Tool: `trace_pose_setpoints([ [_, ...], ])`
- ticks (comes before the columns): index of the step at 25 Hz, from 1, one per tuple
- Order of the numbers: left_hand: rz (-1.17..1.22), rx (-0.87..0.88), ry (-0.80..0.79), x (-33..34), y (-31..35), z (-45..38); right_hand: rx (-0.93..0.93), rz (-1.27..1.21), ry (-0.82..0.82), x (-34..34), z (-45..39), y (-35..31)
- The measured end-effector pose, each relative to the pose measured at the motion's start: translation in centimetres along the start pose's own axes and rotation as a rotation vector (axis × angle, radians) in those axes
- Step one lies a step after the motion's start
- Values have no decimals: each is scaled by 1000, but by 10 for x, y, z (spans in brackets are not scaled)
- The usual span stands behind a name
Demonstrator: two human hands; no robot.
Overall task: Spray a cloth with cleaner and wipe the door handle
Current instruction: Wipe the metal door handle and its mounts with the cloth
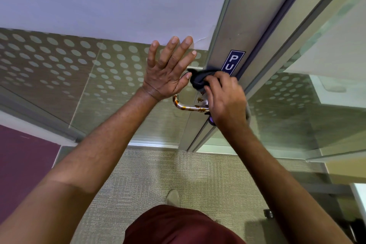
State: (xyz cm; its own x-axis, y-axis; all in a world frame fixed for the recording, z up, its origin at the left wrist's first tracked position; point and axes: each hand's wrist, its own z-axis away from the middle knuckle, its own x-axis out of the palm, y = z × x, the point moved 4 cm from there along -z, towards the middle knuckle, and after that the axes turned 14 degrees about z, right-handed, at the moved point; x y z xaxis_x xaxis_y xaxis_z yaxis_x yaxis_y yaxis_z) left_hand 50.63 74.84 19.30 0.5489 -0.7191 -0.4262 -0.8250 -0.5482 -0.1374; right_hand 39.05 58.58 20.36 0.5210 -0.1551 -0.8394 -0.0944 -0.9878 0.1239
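Hands: right hand (225, 103) has its fingers curled round a bunched dark cloth (199, 79) and presses it on the upper part of the door handle (190, 107); left hand (168, 69) is spread wide, fingers straight, palm flat on the glass door, holding nothing.
Cloth location: wadded between the right fingers and the metal, just under the blue sign (233, 62), at the edge of the door frame (243, 25).
Cloth handling: judged soft, light, limp; folds round a tube easily. Best kept balled in the fingers so that no loose end drags.
Cloth look: dark grey to black, crumpled, small part showing; rest hidden by the hand. Cannot tell if it is damp.
Handle handling: judged rigid, fixed, smooth metal, likely slippery when wet. Wrap the cloth round the bar and slide along it rather than dab.
Handle look: bent tube, shiny steel, with orange-brown blotches on the lower curve and the lower bar; top end hidden under cloth and hand.
Progress: wiping in hand, judged at the top; the blotched lower bend looks not yet done.
Door: glass with dotted frosted pattern (59, 59), metal frame.
Floor: beige carpet (150, 174), one shoe (172, 197) visible.
Sprayer: not seen.
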Motion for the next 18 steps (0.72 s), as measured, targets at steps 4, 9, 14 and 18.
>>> trace_pose_setpoints([
  [4,-6,12,-3,1,-1,0,-38,51,-89,19,12,-9],
  [9,-12,9,5,1,-1,0,-145,124,-124,20,15,-11],
  [14,-11,3,-5,0,0,0,-158,-25,-162,6,5,-2],
  [18,-3,1,-3,0,-1,1,22,-115,128,-18,3,22],
])
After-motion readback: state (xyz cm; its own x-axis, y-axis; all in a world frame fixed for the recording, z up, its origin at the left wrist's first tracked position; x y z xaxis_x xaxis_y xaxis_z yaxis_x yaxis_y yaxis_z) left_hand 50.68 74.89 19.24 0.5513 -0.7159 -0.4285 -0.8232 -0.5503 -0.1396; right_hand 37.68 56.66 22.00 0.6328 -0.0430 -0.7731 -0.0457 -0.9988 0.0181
